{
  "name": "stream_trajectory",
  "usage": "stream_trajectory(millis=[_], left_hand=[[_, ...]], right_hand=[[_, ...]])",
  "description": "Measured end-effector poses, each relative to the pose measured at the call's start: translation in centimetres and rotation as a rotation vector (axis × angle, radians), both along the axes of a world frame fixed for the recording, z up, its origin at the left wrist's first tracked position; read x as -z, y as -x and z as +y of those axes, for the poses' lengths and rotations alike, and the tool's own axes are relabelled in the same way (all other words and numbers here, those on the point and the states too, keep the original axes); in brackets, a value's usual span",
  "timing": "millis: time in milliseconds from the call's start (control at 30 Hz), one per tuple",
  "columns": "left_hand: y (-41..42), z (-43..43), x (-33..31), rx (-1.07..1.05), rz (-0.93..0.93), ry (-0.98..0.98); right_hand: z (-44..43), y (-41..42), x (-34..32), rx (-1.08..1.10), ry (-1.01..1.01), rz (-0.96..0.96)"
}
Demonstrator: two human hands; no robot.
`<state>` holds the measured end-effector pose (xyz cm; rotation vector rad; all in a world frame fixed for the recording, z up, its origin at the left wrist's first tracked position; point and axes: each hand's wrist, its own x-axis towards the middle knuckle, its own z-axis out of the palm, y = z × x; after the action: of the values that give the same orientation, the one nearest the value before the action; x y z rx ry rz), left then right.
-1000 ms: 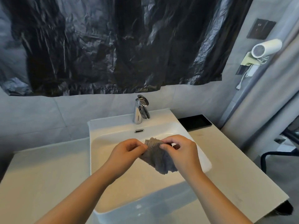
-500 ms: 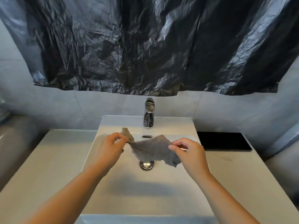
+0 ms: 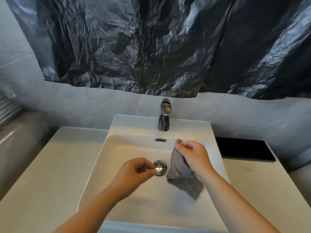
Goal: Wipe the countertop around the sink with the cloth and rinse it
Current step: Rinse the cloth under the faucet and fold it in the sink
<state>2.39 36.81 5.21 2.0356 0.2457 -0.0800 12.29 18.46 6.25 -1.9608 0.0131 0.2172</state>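
Right hand [image 3: 193, 155] pinches the grey cloth [image 3: 180, 169] by its top corner, and the cloth dangles below it over the sink [image 3: 127, 148]. Left hand [image 3: 134, 172] loosely curled, empty, beside the drain [image 3: 160, 167]. Probably best to bunch the cloth into the palm before wiping the countertop [image 3: 50, 165].

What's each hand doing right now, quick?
Left hand: loosely curled, holding nothing.
Right hand: pinching the grey cloth over the sink.
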Motion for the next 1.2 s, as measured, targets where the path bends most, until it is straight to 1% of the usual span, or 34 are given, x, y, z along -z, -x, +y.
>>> stream_trajectory(millis=[133,267,367,467,567,600,733,800,900,967,1033,1133,1200], left_hand=[[-0.7,-0.4,0.8,0.045,-0.025,0.064],[-2.3,-0.9,0.2,0.082,-0.13,-0.004],[-3.0,-1.0,-0.2,0.109,-0.183,-0.058],[-3.3,-0.7,0.0,0.114,-0.163,-0.046],[-3.6,-0.3,0.4,0.073,-0.111,-0.057],[-3.8,-0.2,0.5,0.039,-0.096,-0.032],[-4.8,-0.3,0.4,-0.104,0.003,0.165],[-5.0,-0.5,0.3,-0.118,0.022,0.201],[-5.2,-0.7,0.4,-0.125,0.026,0.213],[-5.4,-0.7,0.5,-0.118,0.036,0.208],[-5.6,-0.7,0.2,-0.102,0.045,0.199],[-6.1,-0.5,-0.2,-0.054,0.045,0.149],[-6.3,-0.2,-0.5,-0.021,0.05,0.108]], right_hand=[[0.2,-0.7,-1.0,0.035,-0.094,0.082],[1.0,-1.0,-1.6,0.065,-0.197,0.155],[1.8,-1.3,-1.6,0.079,-0.241,0.153],[2.2,-1.8,-1.2,0.082,-0.233,0.153],[2.1,-1.9,-0.3,0.04,-0.302,0.249],[2.0,-1.8,0.1,0.042,-0.294,0.26],[1.0,0.7,0.7,0.121,-0.024,0.159],[0.7,2.1,0.8,0.04,-0.017,0.197],[1.2,2.9,0.9,-0.066,-0.109,0.268],[1.6,2.8,0.8,-0.076,-0.176,0.247],[2.1,2.4,0.8,-0.066,-0.199,0.196],[2.3,1.7,1.4,-0.092,-0.102,0.043],[2.1,1.1,1.8,-0.118,0.026,-0.116]])
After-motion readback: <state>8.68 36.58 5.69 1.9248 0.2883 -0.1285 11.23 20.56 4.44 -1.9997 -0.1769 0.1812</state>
